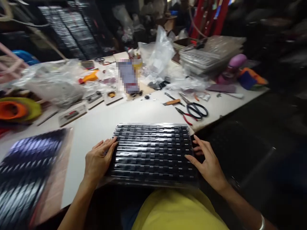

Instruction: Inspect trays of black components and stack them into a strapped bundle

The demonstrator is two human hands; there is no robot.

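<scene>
The left hand (98, 159) lies flat with fingers spread along the left edge of a clear plastic tray (153, 153) filled with rows of dark strips, its grip open and pressing rather than pinching. The right hand (207, 163) rests in the same way on the tray's right edge, fingers spread, fingertips touching the near right rows. The tray sits at the near edge of the white tabletop (134, 111), directly in front of the person's yellow shirt (177, 210), its long side running left to right. A bracelet (262, 222) shows on the right wrist. To the near left, a second tray of similar strips (31, 169) lies blurred on a brown board. Beyond the held tray, to the far right, black-handled scissors (195, 108), red-handled pliers (183, 115) and an orange-handled tool (171, 102) lie close together. Farther off stand crumpled clear plastic bags (157, 56), a stack of clear trays (203, 59) and a purple object (236, 60). On the far left sit a grey plastic bag (55, 81) and an orange and green object (16, 110).
</scene>
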